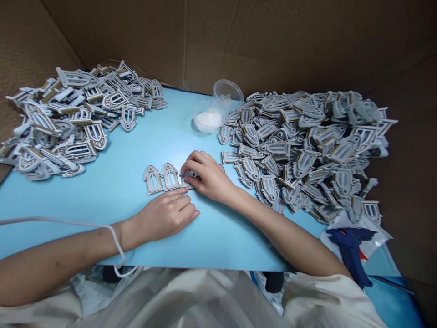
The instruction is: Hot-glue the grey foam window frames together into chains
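Two grey arched window-shaped pieces point(161, 178) lie flat side by side on the blue table point(129, 150). To their right my right hand point(208, 175) is curled with its fingertips pinching a third grey piece point(190, 174), mostly hidden under the fingers. Just below, my left hand point(167, 215) rests on the table, fingers loosely curled, its forefinger stretched toward the lower edge of that same piece. Whether it touches the piece I cannot tell.
A big heap of grey window pieces point(307, 141) fills the right side, another heap point(71, 118) the back left. A clear plastic cup point(225, 98) and a white lump point(208, 120) sit at the back. A blue glue gun point(351, 248) lies at the right edge, its white cord point(68, 223) crosses my left wrist. Cardboard walls surround the table.
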Motion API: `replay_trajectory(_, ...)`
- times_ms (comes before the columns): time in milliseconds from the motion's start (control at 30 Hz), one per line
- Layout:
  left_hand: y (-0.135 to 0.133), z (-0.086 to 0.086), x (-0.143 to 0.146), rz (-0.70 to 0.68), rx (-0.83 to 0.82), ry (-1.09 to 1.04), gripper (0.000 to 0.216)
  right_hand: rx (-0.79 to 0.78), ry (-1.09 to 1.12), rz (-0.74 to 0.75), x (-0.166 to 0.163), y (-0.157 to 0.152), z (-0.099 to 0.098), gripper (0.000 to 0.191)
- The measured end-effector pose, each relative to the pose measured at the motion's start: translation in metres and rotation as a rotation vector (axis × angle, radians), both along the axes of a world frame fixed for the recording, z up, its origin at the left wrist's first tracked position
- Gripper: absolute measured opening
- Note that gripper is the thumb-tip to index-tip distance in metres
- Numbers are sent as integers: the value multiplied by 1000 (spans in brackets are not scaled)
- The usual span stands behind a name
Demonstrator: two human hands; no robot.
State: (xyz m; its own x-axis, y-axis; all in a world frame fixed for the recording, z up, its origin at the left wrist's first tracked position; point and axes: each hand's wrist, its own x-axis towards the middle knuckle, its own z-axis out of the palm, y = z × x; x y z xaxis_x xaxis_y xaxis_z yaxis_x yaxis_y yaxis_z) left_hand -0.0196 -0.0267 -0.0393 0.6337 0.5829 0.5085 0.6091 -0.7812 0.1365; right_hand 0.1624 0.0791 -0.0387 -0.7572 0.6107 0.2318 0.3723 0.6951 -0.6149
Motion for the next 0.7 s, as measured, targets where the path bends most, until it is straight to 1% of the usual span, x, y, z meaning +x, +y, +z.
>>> replay_trajectory(100,1,3,-1,-12,-6,-64,39,-38,54,-8,1,2,4,11)
replay_trajectory(167,3,6,-3,-12,-31,-183,39,-108,179,-45,3,3,10,5)
replay_trajectory(200,6,8,-6,9,-62,-261,39,-168,250,-77,5,3,14,8)
replay_trajectory(233,9,10,-8,49,-99,-343,40,-245,313,-111,6,2,19,15)
replay_trajectory(300,17,13,-15,164,-162,-492,43,-431,379,-131,9,1,29,30)
replay_trajectory(367,25,14,-20,245,-191,-609,47,-611,371,-82,10,-2,37,37)
replay_trajectory(433,31,13,-23,248,-208,-687,51,-724,355,-39,9,-5,42,40)
replay_trajectory(567,33,9,-22,200,-248,-694,54,-801,404,-50,3,-11,42,41)
replay_trajectory(700,33,8,-22,167,-258,-655,54,-844,433,-50,1,-12,37,33)
